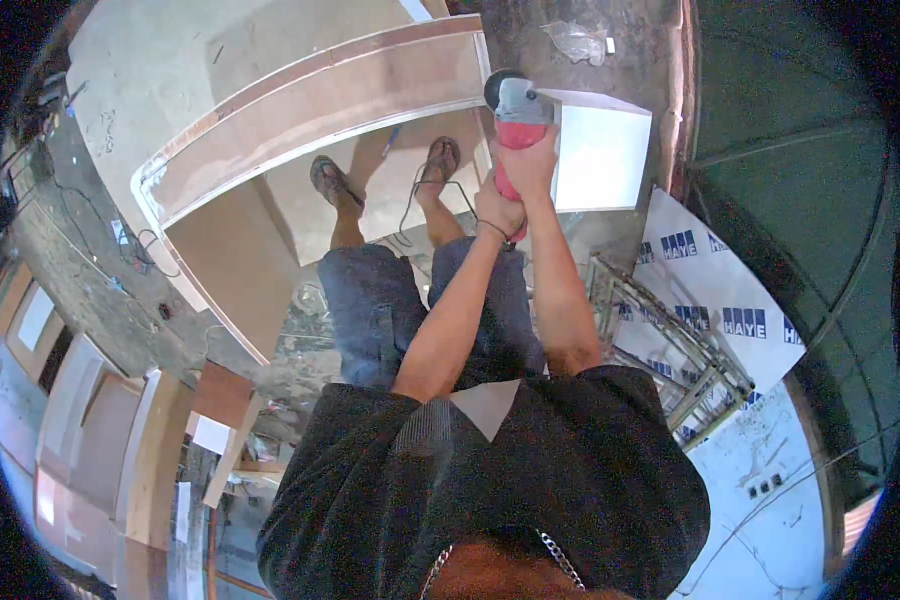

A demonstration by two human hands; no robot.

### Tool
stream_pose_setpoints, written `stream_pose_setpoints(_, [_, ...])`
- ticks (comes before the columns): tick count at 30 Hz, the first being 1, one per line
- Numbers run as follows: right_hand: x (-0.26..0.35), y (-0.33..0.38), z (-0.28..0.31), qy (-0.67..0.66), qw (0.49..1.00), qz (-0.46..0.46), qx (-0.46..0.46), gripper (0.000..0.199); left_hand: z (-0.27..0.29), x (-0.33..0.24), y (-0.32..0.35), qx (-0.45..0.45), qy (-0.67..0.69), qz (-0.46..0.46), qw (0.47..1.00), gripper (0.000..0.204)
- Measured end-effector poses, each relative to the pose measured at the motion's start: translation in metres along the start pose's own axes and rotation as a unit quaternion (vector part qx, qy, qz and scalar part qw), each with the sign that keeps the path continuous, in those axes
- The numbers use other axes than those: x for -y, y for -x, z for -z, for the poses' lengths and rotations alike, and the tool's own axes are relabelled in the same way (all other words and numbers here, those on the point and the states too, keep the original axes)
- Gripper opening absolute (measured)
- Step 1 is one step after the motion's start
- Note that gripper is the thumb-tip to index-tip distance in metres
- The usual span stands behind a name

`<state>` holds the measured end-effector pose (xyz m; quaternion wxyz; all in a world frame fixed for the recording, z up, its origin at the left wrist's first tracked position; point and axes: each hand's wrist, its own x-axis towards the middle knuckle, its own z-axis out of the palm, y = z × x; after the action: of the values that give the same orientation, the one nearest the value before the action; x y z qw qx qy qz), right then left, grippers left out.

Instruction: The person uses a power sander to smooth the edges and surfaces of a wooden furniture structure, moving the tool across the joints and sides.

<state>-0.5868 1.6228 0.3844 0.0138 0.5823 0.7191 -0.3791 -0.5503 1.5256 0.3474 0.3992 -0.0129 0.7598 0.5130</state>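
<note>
Both hands [515, 185] outstretched, gripping red grinder [517, 118]

I see an angle grinder [515, 118] held out in front of me, above the floor and just past my feet. Its body is red along the handle section, with a grey metal gear head at the far end and a dark round guard or disc showing at the top left of that head. The tool points away from me, its long axis running roughly up the view. Its head sits right at the end of a long plywood cabinet panel [320, 95], which has a pale edge strip and stands on edge.
</note>
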Motion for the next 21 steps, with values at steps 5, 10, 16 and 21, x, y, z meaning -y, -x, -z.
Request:
stream_pose_setpoints(5, [0.003,0.001,-0.011,0.020,1.000,0.013,0.020,0.077,0.004,0.004,0.002,-0.007,-0.012,0.027,1.000,0.071])
stream_pose_setpoints(10, [0.020,-0.026,-0.036,0.040,0.998,0.036,0.036,0.085,0.007,-0.003,-0.037,-0.052,0.127,-0.020,0.990,0.065])
stream_pose_setpoints(16, [0.040,-0.035,-0.035,0.067,0.996,0.052,0.003,0.088,0.017,-0.013,-0.050,-0.059,0.030,-0.009,0.998,0.054])
stream_pose_setpoints(21, [0.023,-0.018,-0.033,0.041,0.996,0.065,0.042,0.082,0.017,-0.012,-0.029,-0.012,-0.008,0.091,0.996,0.070])
